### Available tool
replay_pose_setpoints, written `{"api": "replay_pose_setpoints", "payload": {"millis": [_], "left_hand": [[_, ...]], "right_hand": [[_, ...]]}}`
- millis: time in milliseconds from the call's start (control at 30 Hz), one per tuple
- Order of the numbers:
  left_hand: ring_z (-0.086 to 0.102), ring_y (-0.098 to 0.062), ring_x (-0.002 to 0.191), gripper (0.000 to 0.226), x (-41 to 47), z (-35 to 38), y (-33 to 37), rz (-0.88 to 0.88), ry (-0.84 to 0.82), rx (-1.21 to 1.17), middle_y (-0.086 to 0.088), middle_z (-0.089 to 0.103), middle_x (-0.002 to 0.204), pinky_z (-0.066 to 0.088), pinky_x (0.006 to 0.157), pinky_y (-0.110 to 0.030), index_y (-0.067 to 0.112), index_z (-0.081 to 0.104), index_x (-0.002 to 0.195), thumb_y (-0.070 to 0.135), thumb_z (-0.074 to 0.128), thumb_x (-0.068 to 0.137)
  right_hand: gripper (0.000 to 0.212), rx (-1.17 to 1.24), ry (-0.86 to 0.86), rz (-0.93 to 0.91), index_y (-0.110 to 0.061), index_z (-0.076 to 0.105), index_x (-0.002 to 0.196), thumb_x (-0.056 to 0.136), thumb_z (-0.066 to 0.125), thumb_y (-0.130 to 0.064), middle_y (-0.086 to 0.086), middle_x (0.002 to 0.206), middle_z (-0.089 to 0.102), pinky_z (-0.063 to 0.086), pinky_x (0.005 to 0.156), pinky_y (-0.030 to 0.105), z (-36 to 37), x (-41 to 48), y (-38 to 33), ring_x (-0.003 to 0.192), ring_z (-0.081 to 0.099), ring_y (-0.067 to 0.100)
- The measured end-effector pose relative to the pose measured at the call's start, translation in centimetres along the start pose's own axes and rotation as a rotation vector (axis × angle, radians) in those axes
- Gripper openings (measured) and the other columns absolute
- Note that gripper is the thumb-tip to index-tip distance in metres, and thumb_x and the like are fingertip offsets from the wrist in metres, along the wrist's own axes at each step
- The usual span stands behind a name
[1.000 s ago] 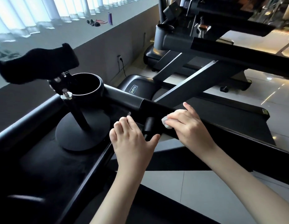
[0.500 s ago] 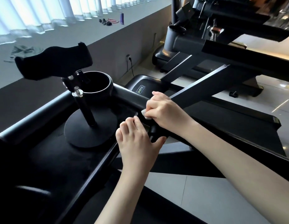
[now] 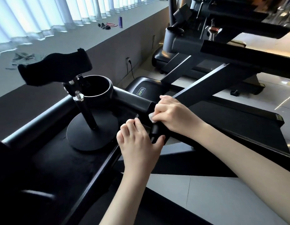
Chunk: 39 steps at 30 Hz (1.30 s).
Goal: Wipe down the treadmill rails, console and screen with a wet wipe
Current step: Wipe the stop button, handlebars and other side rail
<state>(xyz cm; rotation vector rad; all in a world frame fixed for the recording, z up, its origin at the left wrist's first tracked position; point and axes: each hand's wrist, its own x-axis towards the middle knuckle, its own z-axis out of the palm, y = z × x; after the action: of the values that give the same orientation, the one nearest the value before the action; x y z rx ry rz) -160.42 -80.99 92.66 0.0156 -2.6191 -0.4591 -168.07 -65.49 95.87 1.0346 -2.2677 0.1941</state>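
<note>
Right hand [image 3: 175, 116]: fingers curled over the rail [image 3: 134, 99], pinching a white wipe [image 3: 152, 118] against it.
Wipe: bunched under the right fingers, only a corner showing, on the rail just beyond the console's [image 3: 51, 159] right edge.
Left hand [image 3: 139, 143]: bent fingers rest on the console's right edge, thumb hooked round a short black grip [image 3: 154, 132].
Cup holder [image 3: 98, 88]: at the rail's far end.
Phone stand [image 3: 92, 133]: upright on the console.
</note>
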Motion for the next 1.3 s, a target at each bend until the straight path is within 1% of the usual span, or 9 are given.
{"api": "replay_pose_setpoints", "payload": {"millis": [200, 367, 467, 633, 833, 967, 1100, 1233, 1300], "left_hand": [[0.04, -0.028, 0.104, 0.089, 0.2, 0.0, 0.1, 0.006, -0.027, 0.039, -0.013, 0.055, 0.108, 0.026, 0.091, -0.037, -0.002, 0.059, 0.12, 0.065, 0.071, 0.064], [0.038, -0.028, 0.101, 0.091, 0.0, -0.1, 0.0, 0.026, -0.027, 0.069, -0.014, 0.056, 0.104, 0.027, 0.088, -0.037, -0.006, 0.059, 0.119, 0.065, 0.072, 0.064], [0.04, -0.028, 0.102, 0.091, 0.1, 0.0, -0.1, 0.028, -0.027, 0.072, -0.014, 0.054, 0.106, 0.035, 0.09, -0.041, -0.006, 0.058, 0.121, 0.065, 0.07, 0.066], [0.037, -0.029, 0.109, 0.093, 0.0, 0.0, 0.0, 0.01, -0.078, 0.035, -0.013, 0.051, 0.113, 0.038, 0.095, -0.046, -0.006, 0.052, 0.129, 0.065, 0.067, 0.071], [0.036, -0.03, 0.112, 0.095, 0.0, 0.0, -0.1, 0.014, -0.108, 0.045, -0.015, 0.048, 0.119, 0.034, 0.096, -0.046, -0.007, 0.048, 0.134, 0.065, 0.066, 0.074], [0.033, -0.029, 0.111, 0.092, -0.1, -0.1, 0.0, 0.018, -0.1, 0.048, -0.016, 0.05, 0.118, 0.039, 0.094, -0.048, -0.008, 0.049, 0.132, 0.066, 0.059, 0.077], [0.034, -0.031, 0.114, 0.093, -0.1, 0.0, -0.1, 0.032, -0.097, 0.042, -0.017, 0.049, 0.12, 0.039, 0.095, -0.051, -0.008, 0.048, 0.133, 0.065, 0.063, 0.076], [0.036, -0.031, 0.113, 0.092, -0.1, 0.1, 0.0, 0.032, -0.083, 0.035, -0.016, 0.05, 0.119, 0.04, 0.094, -0.051, -0.006, 0.05, 0.131, 0.068, 0.045, 0.077], [0.037, -0.031, 0.113, 0.092, -0.2, 0.1, 0.0, 0.042, -0.069, 0.025, -0.015, 0.05, 0.119, 0.04, 0.094, -0.05, -0.005, 0.05, 0.13, 0.068, 0.04, 0.076]], "right_hand": [[0.026, 0.093, 0.048, 0.132, -0.012, 0.075, 0.068, 0.086, 0.056, -0.014, -0.001, 0.069, 0.063, 0.049, 0.089, 0.042, 0.1, 1.6, -1.3, 0.067, 0.059, 0.029], [0.018, 0.087, 0.103, 0.318, -0.008, 0.077, 0.077, 0.087, 0.062, -0.012, 0.002, 0.071, 0.064, 0.044, 0.099, 0.046, -2.6, -3.1, -1.0, 0.072, 0.059, 0.024], [0.012, 0.051, 0.153, 0.405, -0.011, 0.077, 0.075, 0.083, 0.068, -0.009, -0.001, 0.07, 0.063, 0.044, 0.098, 0.049, -2.3, -3.0, -1.9, 0.068, 0.058, 0.019], [0.013, -0.122, 0.246, 0.532, -0.015, 0.074, 0.07, 0.076, 0.071, -0.004, -0.002, 0.065, 0.06, 0.044, 0.075, 0.037, -2.3, -3.5, -3.5, 0.064, 0.059, 0.023], [0.018, -0.329, 0.438, 0.867, -0.013, 0.068, 0.061, 0.071, 0.069, 0.002, 0.001, 0.061, 0.056, 0.037, 0.065, 0.029, -2.5, -4.0, -5.8, 0.056, 0.054, 0.025], [0.019, -0.395, 0.344, 0.787, -0.014, 0.067, 0.063, 0.069, 0.066, 0.004, -0.001, 0.065, 0.055, 0.036, 0.066, 0.03, -1.2, -4.3, -7.5, 0.059, 0.053, 0.022], [0.016, -0.461, 0.476, 0.99, -0.012, 0.067, 0.066, 0.073, 0.068, 0.002, 0.002, 0.07, 0.059, 0.038, 0.064, 0.031, -1.3, -5.0, -8.1, 0.062, 0.056, 0.024], [0.013, -0.52, 0.428, 0.884, -0.013, 0.071, 0.074, 0.084, 0.07, -0.003, 0.0, 0.075, 0.062, 0.037, 0.07, 0.029, 1.7, -5.2, -9.9, 0.065, 0.061, 0.019], [0.019, -0.553, 0.466, 0.911, -0.015, 0.072, 0.073, 0.09, 0.066, -0.008, -0.002, 0.076, 0.064, 0.039, 0.072, 0.03, 2.1, -6.5, -10.0, 0.066, 0.063, 0.018]]}}
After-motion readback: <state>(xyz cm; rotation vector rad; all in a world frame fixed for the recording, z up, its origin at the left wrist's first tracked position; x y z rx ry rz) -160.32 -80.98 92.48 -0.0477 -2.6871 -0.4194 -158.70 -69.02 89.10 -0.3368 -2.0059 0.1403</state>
